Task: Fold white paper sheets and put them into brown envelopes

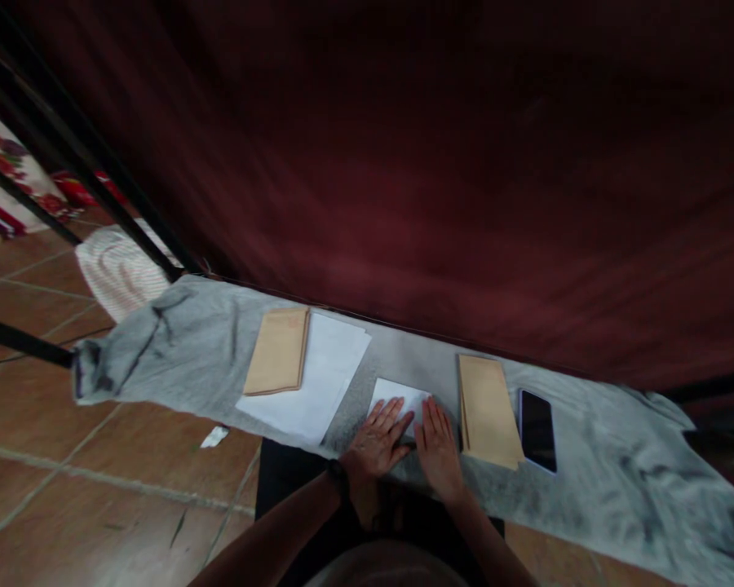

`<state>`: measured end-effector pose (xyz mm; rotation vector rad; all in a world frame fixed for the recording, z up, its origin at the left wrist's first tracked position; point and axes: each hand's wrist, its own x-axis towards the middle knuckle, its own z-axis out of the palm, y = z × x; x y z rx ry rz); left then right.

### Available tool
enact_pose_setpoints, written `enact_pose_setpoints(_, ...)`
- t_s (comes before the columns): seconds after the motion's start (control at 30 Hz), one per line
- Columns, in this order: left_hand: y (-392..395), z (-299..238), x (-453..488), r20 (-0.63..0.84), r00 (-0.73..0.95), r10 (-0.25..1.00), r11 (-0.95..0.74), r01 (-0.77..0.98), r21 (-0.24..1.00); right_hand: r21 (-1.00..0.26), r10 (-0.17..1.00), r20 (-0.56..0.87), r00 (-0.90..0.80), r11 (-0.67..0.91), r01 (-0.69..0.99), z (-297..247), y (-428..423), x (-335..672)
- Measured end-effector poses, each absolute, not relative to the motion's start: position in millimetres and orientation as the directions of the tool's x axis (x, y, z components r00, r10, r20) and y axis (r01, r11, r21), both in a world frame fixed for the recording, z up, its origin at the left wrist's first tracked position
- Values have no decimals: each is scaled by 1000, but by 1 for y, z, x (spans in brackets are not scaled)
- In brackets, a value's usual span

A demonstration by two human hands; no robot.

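"Looking at your left hand (376, 440) first: it lies flat, fingers spread, clenched on nothing."

"And your right hand (439, 447)?"

"Flat too, its fingers straight and close together. You grasp nothing with either one; both lie over a small white paper (412, 399)."

"Where is that paper against your fingers?"

"Beneath them, in the lower middle of the frame. Your left hand covers its lower left part, your right fingertips rest at its right edge, and its upper edge shows past your fingers. You can see a bit of it between your hands."

"What lies around you?"

"Toward the left of the frame, larger white sheets (333, 363), partly covered by a brown stack (277, 350). Toward the right, near your right hand, a second brown pile (490, 408), with a phone (537, 430) just beside it. You have all of these on a gray cloth (596, 465)."
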<state>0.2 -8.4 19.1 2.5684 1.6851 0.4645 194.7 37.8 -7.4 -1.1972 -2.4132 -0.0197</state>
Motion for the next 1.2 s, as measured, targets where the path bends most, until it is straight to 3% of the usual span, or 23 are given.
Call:
enact_pose_setpoints(0.17,-9,19,2,202,375,905,-413,888,202,-199,702,346,-622,703,683,0,31,186)
enact_pose_setpoints(0.4,-13,19,-6,224,383,896,-425,887,182,-101,705,361,-610,680,726,-8,19,205)
enact_pose_setpoints(0.67,-22,17,-21,247,343,906,-386,910,153,-79,730,362,-579,643,762,-11,14,212)
enact_pose_setpoints(0.9,-26,17,-28,255,340,905,-380,916,131,-166,763,335,-552,625,763,-3,26,212)
enact_pose_setpoints(1.2,-22,8,-32,369,358,858,-413,907,82,-235,755,284,-591,652,721,10,41,149)
